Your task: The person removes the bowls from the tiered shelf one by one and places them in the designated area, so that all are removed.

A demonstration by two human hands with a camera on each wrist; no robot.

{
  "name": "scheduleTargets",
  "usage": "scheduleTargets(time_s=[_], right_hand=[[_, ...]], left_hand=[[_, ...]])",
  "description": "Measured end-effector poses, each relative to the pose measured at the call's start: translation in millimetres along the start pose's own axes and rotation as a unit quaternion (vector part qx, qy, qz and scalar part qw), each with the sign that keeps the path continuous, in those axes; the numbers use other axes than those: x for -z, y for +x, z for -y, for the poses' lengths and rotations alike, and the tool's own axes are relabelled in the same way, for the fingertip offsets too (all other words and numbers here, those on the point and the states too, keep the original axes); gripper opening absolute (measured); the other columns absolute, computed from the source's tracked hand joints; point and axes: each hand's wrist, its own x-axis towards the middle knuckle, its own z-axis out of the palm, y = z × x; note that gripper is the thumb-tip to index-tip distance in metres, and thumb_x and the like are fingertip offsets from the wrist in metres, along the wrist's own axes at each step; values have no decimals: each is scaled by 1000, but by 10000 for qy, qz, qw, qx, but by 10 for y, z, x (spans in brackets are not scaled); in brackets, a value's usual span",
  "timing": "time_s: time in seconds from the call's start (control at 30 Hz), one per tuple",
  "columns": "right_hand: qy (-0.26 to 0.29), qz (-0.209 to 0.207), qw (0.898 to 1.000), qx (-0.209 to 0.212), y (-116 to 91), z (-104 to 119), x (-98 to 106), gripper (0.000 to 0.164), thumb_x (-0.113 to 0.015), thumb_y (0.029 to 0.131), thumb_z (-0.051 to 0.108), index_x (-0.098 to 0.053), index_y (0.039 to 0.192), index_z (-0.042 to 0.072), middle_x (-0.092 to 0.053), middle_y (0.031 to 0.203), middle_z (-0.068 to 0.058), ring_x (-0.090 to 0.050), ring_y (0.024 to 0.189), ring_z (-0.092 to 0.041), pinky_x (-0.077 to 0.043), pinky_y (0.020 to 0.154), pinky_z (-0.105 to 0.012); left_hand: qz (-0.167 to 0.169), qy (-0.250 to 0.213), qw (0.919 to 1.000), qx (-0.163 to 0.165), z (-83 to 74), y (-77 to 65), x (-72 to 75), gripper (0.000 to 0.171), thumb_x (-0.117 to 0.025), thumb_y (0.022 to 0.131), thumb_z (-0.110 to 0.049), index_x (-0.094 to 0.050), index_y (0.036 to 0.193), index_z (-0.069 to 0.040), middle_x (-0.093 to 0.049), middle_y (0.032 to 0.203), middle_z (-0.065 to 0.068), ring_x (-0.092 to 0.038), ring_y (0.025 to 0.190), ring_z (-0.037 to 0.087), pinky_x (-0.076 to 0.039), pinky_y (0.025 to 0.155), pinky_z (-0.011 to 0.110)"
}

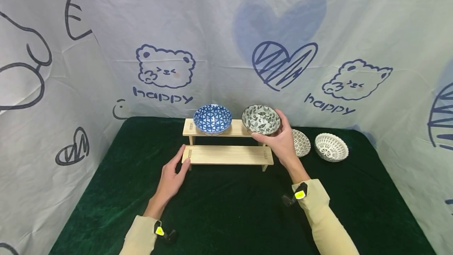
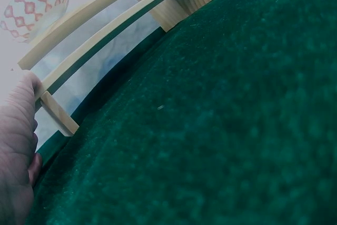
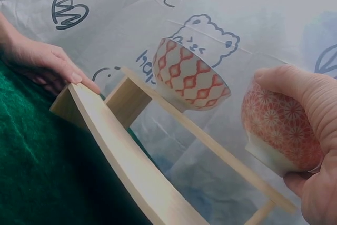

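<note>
The step in hand looked like setting bowls along the upper tier of the wooden stand [image 1: 228, 155]. The right hand [image 1: 281, 143] grasped the floral bowl [image 1: 261, 119] by its side, at that tier's right end, its base seemingly clear of the board. The left hand [image 1: 172, 175] held the lower tier's left end between thumb and fingers. The blue bowl [image 1: 212, 118] sat upper left; two more bowls [image 1: 331, 147] lay right of the stand. The next move probably called for levelling the floral bowl, lowering it and letting go.
</note>
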Motion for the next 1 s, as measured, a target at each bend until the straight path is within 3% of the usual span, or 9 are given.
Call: scheduleTargets(time_s=[0.47,1.0], right_hand=[[20,-41,10000,-56,-94,-47,162,108,-91,78,3,-24,163,4,-36,159,-17,-43,144,-31,-39,121,-48],[-112,-296,9995,-89,-297,25,380,105,-90,79,3,-26,163,10,-38,160,-13,-43,144,-28,-38,121,-49]], left_hand=[[-24,10,10000,2,10,4,-5,63,-53,110,-40,-36,163,-12,-35,168,3,-36,154,26,-30,124,54],[14,2,10000,14,7,8,-1,64,-53,110,-40,-35,164,-11,-33,169,4,-35,154,27,-29,124,54]])
